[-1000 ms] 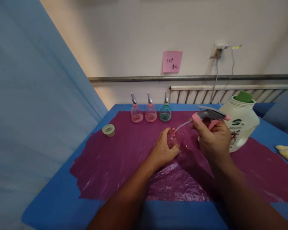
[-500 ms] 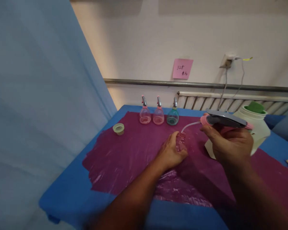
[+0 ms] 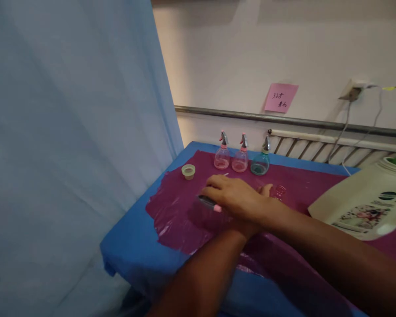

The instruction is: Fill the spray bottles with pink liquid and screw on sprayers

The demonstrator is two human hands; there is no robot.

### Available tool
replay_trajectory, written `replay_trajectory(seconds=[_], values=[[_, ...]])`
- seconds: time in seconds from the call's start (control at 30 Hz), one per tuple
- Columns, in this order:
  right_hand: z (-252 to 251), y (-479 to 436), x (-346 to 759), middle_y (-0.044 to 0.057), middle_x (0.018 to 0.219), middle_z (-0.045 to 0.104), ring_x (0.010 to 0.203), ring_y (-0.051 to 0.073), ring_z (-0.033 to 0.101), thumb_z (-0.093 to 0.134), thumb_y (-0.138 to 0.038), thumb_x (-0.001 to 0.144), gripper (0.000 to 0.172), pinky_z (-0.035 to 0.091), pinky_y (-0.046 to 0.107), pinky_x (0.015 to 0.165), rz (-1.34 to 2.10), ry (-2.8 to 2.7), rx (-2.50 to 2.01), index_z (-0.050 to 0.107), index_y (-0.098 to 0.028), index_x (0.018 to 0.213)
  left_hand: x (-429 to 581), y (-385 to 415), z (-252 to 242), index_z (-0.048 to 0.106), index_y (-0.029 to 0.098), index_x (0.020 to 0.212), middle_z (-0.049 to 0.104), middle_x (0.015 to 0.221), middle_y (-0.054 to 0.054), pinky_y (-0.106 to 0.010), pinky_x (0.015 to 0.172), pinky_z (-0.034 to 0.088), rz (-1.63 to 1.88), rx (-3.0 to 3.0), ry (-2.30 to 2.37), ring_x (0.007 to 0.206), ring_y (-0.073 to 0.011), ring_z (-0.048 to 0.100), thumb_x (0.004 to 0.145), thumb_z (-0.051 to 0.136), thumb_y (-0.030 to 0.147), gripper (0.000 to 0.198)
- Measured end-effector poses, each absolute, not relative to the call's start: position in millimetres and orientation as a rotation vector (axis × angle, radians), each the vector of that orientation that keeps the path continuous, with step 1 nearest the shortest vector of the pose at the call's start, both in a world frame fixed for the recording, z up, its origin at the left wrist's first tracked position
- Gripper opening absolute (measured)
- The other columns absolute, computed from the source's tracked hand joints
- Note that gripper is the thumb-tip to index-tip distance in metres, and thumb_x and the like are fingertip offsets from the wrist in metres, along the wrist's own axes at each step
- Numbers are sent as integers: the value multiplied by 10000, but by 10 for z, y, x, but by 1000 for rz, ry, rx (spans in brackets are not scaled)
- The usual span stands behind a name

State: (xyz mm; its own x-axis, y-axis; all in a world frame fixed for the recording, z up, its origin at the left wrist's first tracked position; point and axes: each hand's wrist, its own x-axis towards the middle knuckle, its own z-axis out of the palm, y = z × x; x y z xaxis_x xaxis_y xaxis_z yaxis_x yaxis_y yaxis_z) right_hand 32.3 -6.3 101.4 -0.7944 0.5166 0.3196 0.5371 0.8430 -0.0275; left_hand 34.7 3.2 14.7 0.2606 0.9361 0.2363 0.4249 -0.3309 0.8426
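My right hand [image 3: 232,193] reaches across my left arm, closed around a grey and pink trigger spray head [image 3: 208,202] low over the purple plastic sheet [image 3: 174,211]. The head's tube tip shows just beyond my fingers. Behind my right forearm, most of my left hand [image 3: 266,190] is hidden; a finger shows against a small clear pink bottle [image 3: 280,192] with its neck uncovered. Two pink spray bottles [image 3: 221,159] and a teal spray bottle [image 3: 260,165] stand upright in a row behind, each with its sprayer on.
A pale green cup-like cap [image 3: 188,171] rests at the left of the sheet. On the right is a big cream jug [image 3: 359,202] with something green in its mouth. The blue table [image 3: 132,237] borders a blue curtain [image 3: 86,110]; a metal rail [image 3: 218,113] runs along the wall.
My right hand has carried the spray head leftward, away from the bottle's mouth and down near the sheet, crossing over my left arm. The view has turned left.
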Motion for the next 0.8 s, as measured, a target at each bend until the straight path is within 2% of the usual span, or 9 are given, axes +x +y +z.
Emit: replay_trajectory(seconds=[0.03,0.07,0.1,0.2,0.3,0.43,0.53,0.7,0.8], values=[[979,7,163,97,1241,706,1071,261,679,708,-168,1028,239,601,373,818,-103,-2782,-766,730,-212,1262,284,23,134,859,159,1236,833,1352,-130,-269,1117,593,954,1925,1208,1365,-234,746,1061,630,248,301],[951,76,12,99,1205,703,1048,257,676,717,-190,1040,170,593,360,781,-116,-2850,-735,734,-201,1208,224,5,118,772,105,1432,810,1416,-131,-246,1137,572,910,1964,1176,1365,-229,749,1019,677,255,450],[926,142,-126,112,1205,696,1053,261,674,714,-219,1059,149,590,356,760,-145,-2926,-706,728,-186,1204,172,-19,104,688,114,1555,777,1482,-141,-256,1182,547,880,1988,1148,1394,-245,736,970,732,253,604],[836,311,-430,162,1277,675,1129,290,677,653,-313,1122,257,614,377,760,-268,-3113,-639,689,-142,1311,98,-90,71,493,160,1738,651,1645,-195,-388,1312,481,828,2015,1108,1538,-338,625,902,813,264,901],[685,413,-550,180,1317,667,1169,303,685,620,-348,1141,309,641,391,783,-296,-3175,-630,668,-131,1356,112,-114,47,409,183,1778,556,1731,-192,-418,1369,417,782,2026,1099,1608,-357,540,920,773,337,945],[461,461,-495,183,1369,657,1187,307,703,656,-352,1124,359,663,400,807,-190,-3168,-710,648,-129,1404,141,-87,5,387,220,1785,566,1720,-178,-437,1367,409,732,2040,1088,1593,-372,546,919,745,376,950],[353,466,-411,191,1484,635,1272,309,700,647,-313,1127,466,670,429,913,-125,-3119,-723,566,-170,1563,146,-60,-19,377,228,1787,559,1725,-172,-442,1367,401,722,2044,1082,1594,-381,541,885,769,369,994],[363,427,-282,205,1713,516,1541,337,567,568,-213,1139,592,626,485,1093,-187,-2974,-806,437,-246,1716,147,16,-25,362,215,1793,529,1755,-179,-472,1375,387,736,2019,1082,1627,-406,507,828,849,330,1087],[511,344,-168,209,1780,450,1596,341,517,517,-192,1154,588,611,503,1129,-215,-2889,-862,422,-238,1733,148,67,-13,401,189,1773,538,1739,-217,-506,1368,387,747,1970,1098,1600,-435,536,828,873,276,1059]])
